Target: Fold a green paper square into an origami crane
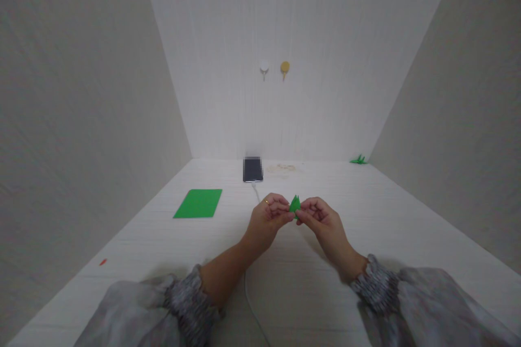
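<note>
Between my two hands is a small piece of folded green paper [294, 205] with pointed tips sticking up. My left hand [268, 219] pinches its left side between thumb and fingers; a thin ring shows on one finger. My right hand [323, 219] pinches it from the right, thumb in front. Both hands are held over the white table, and the fingers hide the lower part of the paper. To the left of my left hand lies a flat green paper sheet [198, 203].
A phone [253, 169] stands near the back wall, its white cable [251, 303] running under my left arm. A folded green paper piece [359, 160] lies in the back right corner. A red scrap [103, 262] is at the left edge. Two hooks [285, 68] hang on the wall.
</note>
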Motion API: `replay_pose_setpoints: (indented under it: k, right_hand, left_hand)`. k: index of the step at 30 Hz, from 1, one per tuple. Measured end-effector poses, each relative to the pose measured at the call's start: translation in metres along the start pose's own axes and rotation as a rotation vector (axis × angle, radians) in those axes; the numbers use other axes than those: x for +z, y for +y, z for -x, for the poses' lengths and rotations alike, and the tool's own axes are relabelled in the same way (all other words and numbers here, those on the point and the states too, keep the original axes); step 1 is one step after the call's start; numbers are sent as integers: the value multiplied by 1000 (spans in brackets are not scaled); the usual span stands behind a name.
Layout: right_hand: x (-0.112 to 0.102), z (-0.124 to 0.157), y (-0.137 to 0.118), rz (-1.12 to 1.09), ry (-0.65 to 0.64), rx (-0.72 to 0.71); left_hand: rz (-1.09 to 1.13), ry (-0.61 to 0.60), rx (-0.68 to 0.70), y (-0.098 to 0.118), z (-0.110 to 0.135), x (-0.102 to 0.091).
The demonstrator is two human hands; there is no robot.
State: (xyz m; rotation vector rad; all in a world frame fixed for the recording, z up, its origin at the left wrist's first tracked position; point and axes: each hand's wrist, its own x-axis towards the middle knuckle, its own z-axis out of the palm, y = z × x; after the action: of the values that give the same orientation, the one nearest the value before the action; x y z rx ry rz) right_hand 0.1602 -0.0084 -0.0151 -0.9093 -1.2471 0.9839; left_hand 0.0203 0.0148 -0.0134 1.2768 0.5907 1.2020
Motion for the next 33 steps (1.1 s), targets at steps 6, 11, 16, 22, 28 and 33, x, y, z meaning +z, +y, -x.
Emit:
replay_pose_setpoints:
  k: [6, 11, 16, 22, 28, 33]
  right_hand:
    - [0, 0, 0, 1, -60, 83]
    - [0, 1, 0, 56, -68, 67]
    - [0, 2, -3, 81, -90, 61]
    - [-2, 3, -1, 115, -94, 39]
    - [-1, 1, -4, 117, -87, 44]
    - [-1, 1, -4, 123, -103, 38]
  left_hand:
    - [6, -27, -23, -1, 0, -1]
    - [65, -63, -68, 1, 1, -1]
    - [86, -95, -95, -2, 1, -1]
    - [129, -146, -133, -5, 2, -1]
    - [104, -135, -108, -7, 2, 0]
    - [60, -125, -77, -7, 3, 1]
